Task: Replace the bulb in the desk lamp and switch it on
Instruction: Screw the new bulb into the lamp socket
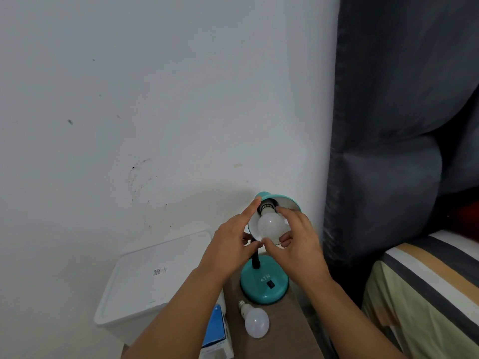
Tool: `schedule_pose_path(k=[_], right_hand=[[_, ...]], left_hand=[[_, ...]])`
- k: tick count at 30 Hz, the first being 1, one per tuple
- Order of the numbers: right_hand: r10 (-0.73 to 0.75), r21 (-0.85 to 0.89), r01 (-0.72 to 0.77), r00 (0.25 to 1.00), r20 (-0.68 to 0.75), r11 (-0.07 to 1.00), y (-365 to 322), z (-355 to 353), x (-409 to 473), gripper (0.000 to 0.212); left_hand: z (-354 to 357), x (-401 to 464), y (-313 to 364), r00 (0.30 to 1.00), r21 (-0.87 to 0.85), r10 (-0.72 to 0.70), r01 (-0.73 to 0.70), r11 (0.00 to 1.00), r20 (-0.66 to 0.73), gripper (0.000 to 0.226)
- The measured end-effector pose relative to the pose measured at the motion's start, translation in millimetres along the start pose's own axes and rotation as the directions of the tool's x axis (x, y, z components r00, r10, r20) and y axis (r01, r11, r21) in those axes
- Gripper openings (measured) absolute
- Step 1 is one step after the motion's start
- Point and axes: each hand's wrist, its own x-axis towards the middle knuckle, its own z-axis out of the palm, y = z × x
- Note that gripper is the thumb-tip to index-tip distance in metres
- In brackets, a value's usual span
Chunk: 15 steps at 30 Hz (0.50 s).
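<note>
A teal desk lamp with a round base [264, 283] and a black rocker switch stands on a small brown table [285, 332]. Its shade [286, 199] tilts toward me with a white bulb [270, 225] at the socket, unlit. My right hand [298, 244] grips that bulb with fingers around it. My left hand [232, 244] steadies the shade's left rim, index finger stretched up along it. A second white bulb [255, 320] lies on its side on the table in front of the lamp base.
A white lidded plastic bin [145, 283] stands left of the table. A blue and white bulb box [216, 332] lies at the table's left edge. On the right are a striped mattress [427, 286] and a dark grey cushion [388, 151]. White wall behind.
</note>
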Motion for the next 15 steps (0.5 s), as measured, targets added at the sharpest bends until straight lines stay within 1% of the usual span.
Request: schedule_pose_path(k=[2,4,6,9,10,13,15], right_hand=[[0.025,-0.012,-0.025,1.000,0.001,1.000,2.2,0.9,1.0,0.062],[0.097,-0.006,-0.097,0.995,-0.018,0.995,0.1,0.3,2.3,0.059],[0.143,-0.015,-0.144,0.989,-0.020,0.990,-3.2,-0.1,3.5,0.063],[0.088,-0.019,-0.088,0.996,0.001,0.996,-2.9,-0.1,0.4,0.077],[0.056,-0.021,-0.055,0.998,0.015,0.998,-1.7,-0.7,-0.8,0.078],[0.031,-0.029,-0.031,0.999,0.025,0.999,1.3,-0.9,-2.0,0.065],[0.086,-0.033,-0.086,0.996,0.012,0.996,-0.8,-1.1,-1.2,0.060]], left_hand=[[-0.4,-0.7,0.2,1.000,-0.004,0.004,-0.004,1.000,0.001,0.096],[-0.9,-1.6,1.1,1.000,-0.004,0.006,-0.006,1.000,0.002,0.096],[-0.6,-1.7,1.7,1.000,-0.011,0.003,-0.003,1.000,-0.002,0.096],[-0.1,-2.0,2.7,1.000,-0.023,-0.005,0.005,1.000,0.003,0.094],[0.4,-2.0,2.8,1.000,-0.030,-0.003,0.003,1.000,0.003,0.094],[0.3,-2.2,2.5,1.000,-0.038,-0.001,0.001,0.999,0.001,0.095],[-0.1,-2.7,3.4,1.000,-0.024,-0.010,0.010,1.000,0.003,0.095]])
